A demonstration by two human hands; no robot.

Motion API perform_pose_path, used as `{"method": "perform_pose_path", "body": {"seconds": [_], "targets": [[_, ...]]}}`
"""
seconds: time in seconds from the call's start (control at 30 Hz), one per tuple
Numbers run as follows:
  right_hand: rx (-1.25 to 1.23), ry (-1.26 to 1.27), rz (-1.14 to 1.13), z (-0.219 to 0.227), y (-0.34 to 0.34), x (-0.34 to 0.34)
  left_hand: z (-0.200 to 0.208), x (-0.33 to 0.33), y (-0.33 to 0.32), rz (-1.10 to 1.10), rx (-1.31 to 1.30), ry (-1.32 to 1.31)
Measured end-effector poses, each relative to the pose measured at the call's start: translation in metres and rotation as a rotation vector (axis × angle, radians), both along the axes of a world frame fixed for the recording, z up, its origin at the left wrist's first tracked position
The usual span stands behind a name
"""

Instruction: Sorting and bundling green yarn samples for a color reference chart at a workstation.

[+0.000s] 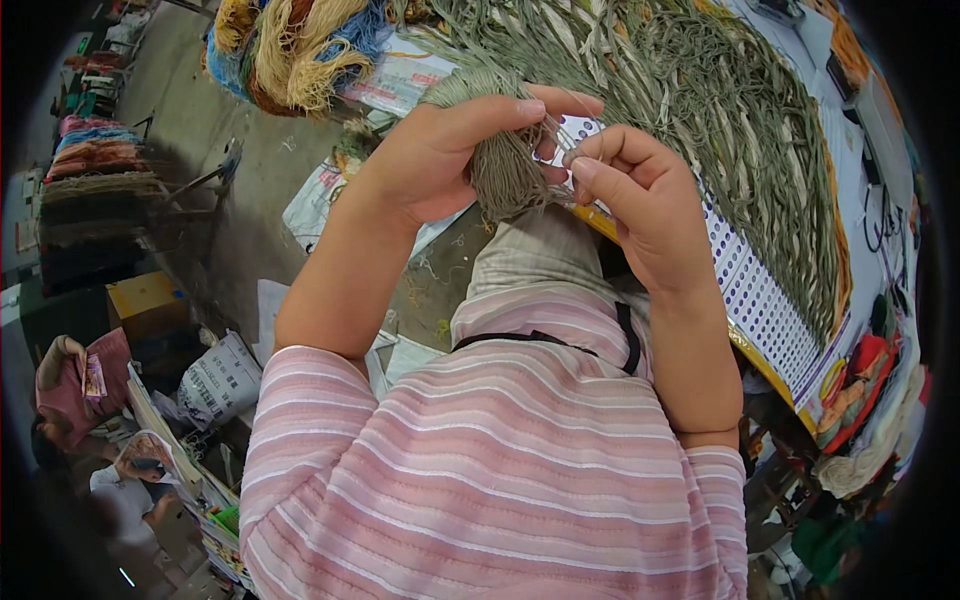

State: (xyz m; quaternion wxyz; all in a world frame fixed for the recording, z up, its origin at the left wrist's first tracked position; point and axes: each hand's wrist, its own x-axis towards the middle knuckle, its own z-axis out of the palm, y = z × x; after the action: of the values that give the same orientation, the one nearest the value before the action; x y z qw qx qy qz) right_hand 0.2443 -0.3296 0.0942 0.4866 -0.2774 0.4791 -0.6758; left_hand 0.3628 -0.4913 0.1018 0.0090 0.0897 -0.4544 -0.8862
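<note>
A thick skein of grey-green yarn (507, 178) hangs in my left hand (425, 150), whose fingers and thumb wrap round its upper part. Its lower end droops in a loose bunch above my lap. Thin strands (572, 140) stretch from the skein across to my right hand (648, 200). There the thumb and forefinger pinch the strands, and the other fingers are curled. Part of the skein is hidden behind my left hand and fingers.
Many similar grey-green hanks (740, 110) cover the table, over a purple-dotted sheet (750, 290). Coloured yarn bundles (310, 50) lie far left. Beyond stand stacked yarns (105, 160), a white sack (220, 380) and two people at lower left. Red and orange yarn (865, 380) lies right.
</note>
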Motion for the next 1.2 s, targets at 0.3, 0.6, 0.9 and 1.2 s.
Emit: {"method": "perform_pose_path", "body": {"seconds": [0.3, 0.6, 0.9, 1.2], "targets": [[0.067, 0.008, -0.139, -0.001, -0.011, 0.007, -0.001, -0.002, 0.008, 0.111, 0.028, -0.018], [0.094, 0.179, -0.179, -0.012, -0.023, 0.008, -0.006, -0.002, 0.002, 0.105, 0.059, 0.004], [-0.023, -0.067, -0.052, 0.007, -0.016, -0.006, -0.007, 0.004, -0.009, 0.071, -0.214, -0.054], [-0.406, -0.469, -0.368, -0.016, 0.225, -0.215, -0.056, 0.166, -0.175, 0.413, 0.368, 0.216]]}}
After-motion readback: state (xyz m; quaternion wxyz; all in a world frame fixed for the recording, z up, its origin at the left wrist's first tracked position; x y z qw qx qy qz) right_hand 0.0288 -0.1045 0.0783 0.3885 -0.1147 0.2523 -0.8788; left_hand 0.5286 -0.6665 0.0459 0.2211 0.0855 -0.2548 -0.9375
